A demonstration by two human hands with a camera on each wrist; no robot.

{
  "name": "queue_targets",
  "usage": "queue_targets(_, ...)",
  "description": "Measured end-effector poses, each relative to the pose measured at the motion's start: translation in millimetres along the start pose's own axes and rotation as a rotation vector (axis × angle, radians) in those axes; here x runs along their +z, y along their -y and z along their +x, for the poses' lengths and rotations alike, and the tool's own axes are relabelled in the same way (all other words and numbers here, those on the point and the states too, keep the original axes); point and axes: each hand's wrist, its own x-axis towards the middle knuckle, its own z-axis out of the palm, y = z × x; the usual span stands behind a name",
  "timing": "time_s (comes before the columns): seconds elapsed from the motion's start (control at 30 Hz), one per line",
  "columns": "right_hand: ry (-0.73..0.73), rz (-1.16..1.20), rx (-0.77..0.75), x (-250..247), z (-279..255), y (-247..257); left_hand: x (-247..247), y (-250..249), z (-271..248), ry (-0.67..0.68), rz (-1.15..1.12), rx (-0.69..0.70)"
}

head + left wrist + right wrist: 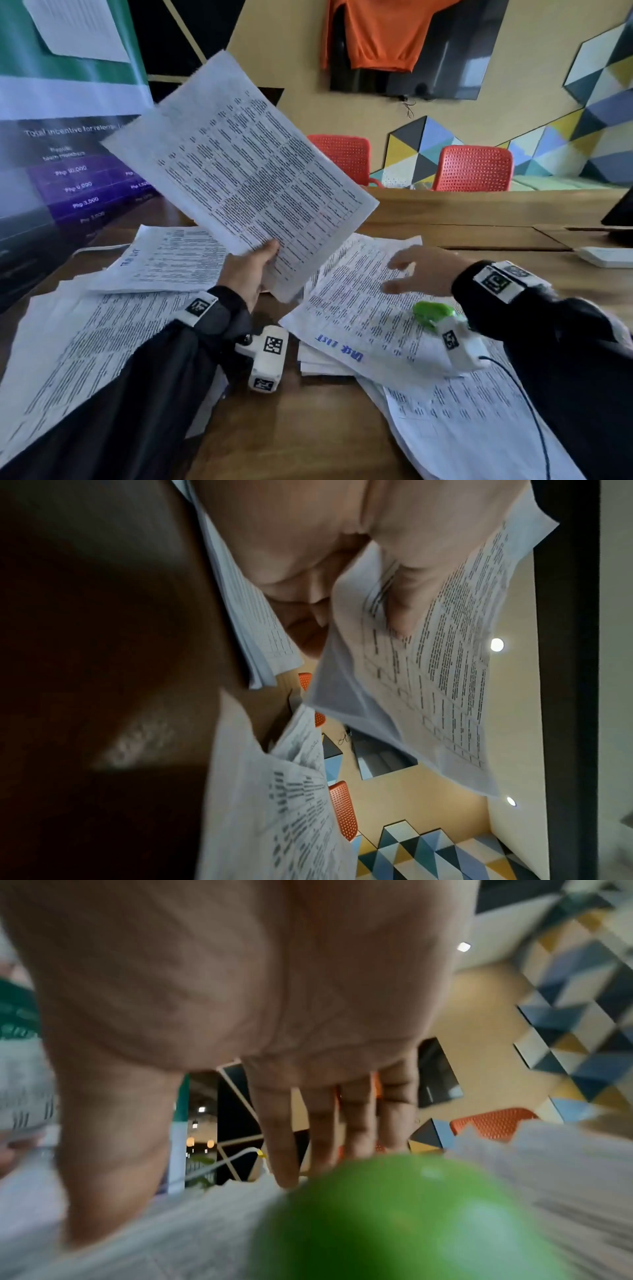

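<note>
Left grip (pixel 251 274) clamped on a sheaf of printed sheets (pixel 239 164), right grip (pixel 424 270) spread apart.
The sheaf is held up off the table (pixel 308 428), tilted, its lower corner pinched with the thumb on top and the fingers beneath. The right grip, fingers straight and holding nothing, is over the blue-titled sheet (pixel 349 308) on the loose papers at the right; whether it touches cannot be told. A green object (pixel 433 313) lies just beside the right wrist.

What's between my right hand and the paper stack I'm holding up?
In the head view, only loose printed sheets on the table lie below that gap; the open right hand is clear of the stack the left hand holds.
</note>
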Motion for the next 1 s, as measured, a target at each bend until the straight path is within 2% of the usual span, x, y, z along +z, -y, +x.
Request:
queue_targets(0.07,0.202,-0.200,0.089,5.6,-0.9,-11.1,-4.6,1.3,6.9,-0.029,0.001,0.002)
queue_targets(0.13,0.302,-0.227,0.127,7.8,-3.3,-14.2,-7.8,3.8,12.2,-0.034,-0.003,-0.007)
queue_targets(0.2,0.306,-0.279,0.121,6.9,-0.8,-12.0,-10.1,4.7,14.2,-0.034,0.010,-0.020)
queue_targets(0.27,0.237,-0.273,0.049,4.1,8.7,-6.3,-12.5,5.4,16.3,-0.028,0.024,-0.040)
queue_targets(0.3,0.190,-0.179,0.002,4.2,16.2,-2.1,-14.0,5.7,17.2,-0.020,0.016,-0.049)
queue_targets(0.33,0.142,0.027,-0.028,5.5,23.2,4.0,-15.7,6.4,18.3,-0.004,0.013,-0.058)
queue_targets(0.4,0.105,0.614,-0.036,12.2,33.7,22.3,-18.0,8.3,20.1,0.022,0.021,-0.077)
queue_targets(0.47,0.155,1.048,-0.015,23.1,41.0,43.6,-20.2,8.8,21.3,0.005,0.009,-0.071)
queue_targets(0.57,0.259,1.404,-0.081,41.4,54.3,62.6,-26.5,10.9,26.7,-0.076,-0.007,-0.031)
queue_targets(0.63,0.317,1.501,-0.180,52.3,64.2,66.7,-32.1,12.6,30.4,-0.125,0.004,-0.018)
queue_targets(0.7,0.317,1.531,-0.231,63.3,71.2,69.5,-37.2,14.5,34.7,-0.162,0.004,0.000)
queue_targets(0.8,0.249,1.628,-0.183,73.2,74.2,73.7,-40.3,15.8,38.9,-0.222,-0.020,0.020)
queue_targets(1.0,0.136,1.550,-0.252,77.4,66.5,73.2,-37.7,18.5,37.4,-0.179,-0.017,0.016)
